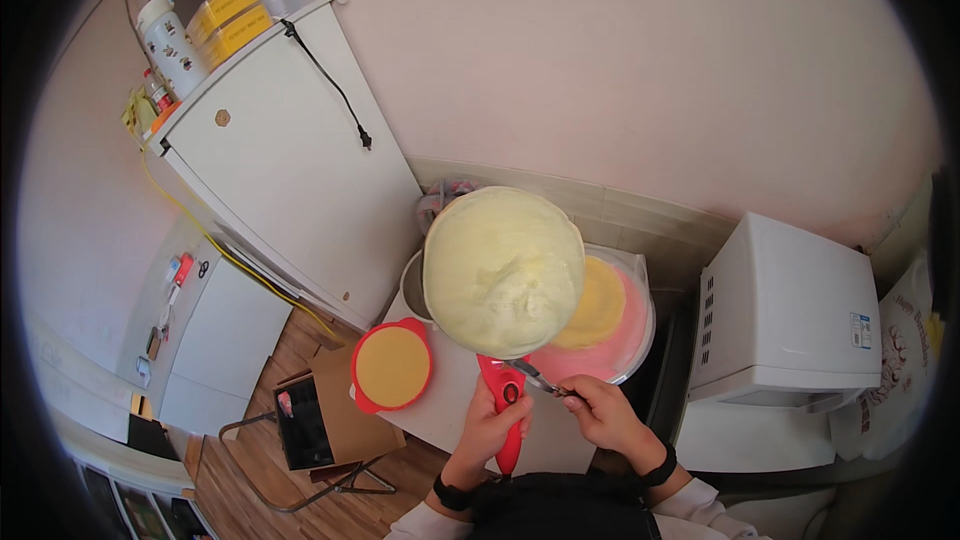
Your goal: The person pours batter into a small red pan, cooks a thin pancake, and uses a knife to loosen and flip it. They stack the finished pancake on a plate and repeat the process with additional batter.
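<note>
My left hand [491, 420] grips the red handle [509, 454] of an electric crepe maker, whose round plate is raised above the counter. A pale yellow crepe [502, 270] covers that plate, with a ruffled patch near its lower middle. Between the fingers of my right hand [607, 414] is a metal utensil [534, 373], its flat end by the plate's lower edge; whether it touches the crepe, I cannot tell. To the left sits a red shallow dish [366, 400] of yellow batter [394, 366]. Yellow crepes [600, 307] lie on a pink round surface [636, 315], partly hidden behind the plate.
A metal pot [411, 286] stands behind the dish on the white counter [442, 397]. Left is a white refrigerator [292, 180] with a dangling black plug [365, 138]. A white countertop appliance [795, 307] stands right. An open cardboard box [360, 420] rests by the counter's left side.
</note>
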`<state>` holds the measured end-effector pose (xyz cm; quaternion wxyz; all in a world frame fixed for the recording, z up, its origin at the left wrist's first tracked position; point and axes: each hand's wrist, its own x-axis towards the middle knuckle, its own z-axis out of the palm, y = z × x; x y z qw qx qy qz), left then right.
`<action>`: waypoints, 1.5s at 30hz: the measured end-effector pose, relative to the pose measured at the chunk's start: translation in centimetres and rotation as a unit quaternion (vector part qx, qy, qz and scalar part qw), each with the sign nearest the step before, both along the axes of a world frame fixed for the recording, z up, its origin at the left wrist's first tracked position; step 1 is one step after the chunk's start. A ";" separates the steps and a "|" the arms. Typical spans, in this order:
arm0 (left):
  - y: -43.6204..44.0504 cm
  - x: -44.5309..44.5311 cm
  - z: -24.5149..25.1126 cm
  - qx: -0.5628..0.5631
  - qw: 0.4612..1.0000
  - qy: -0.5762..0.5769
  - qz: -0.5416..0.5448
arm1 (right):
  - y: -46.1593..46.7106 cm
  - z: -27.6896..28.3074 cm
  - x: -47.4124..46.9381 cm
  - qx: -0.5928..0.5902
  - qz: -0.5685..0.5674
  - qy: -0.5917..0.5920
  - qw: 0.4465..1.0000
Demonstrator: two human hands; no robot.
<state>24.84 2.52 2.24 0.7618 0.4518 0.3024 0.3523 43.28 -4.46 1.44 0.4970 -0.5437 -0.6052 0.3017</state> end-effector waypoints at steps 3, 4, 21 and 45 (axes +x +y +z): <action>0.1 0.2 -0.1 0.021 0.999 0.042 0.013 | 0.7 1.1 -0.5 -0.034 0.023 0.036 0.999; 0.1 0.2 -0.2 0.042 0.997 0.054 0.016 | 0.8 1.5 -0.6 -0.063 0.029 0.051 0.996; 4.7 3.4 -3.1 0.486 0.670 0.544 0.135 | -8.3 -2.8 7.3 -0.299 0.146 0.287 0.898; -1.7 -7.0 -4.1 -0.014 0.952 0.103 0.290 | -3.9 -20.9 0.0 -0.126 -0.132 -0.255 0.950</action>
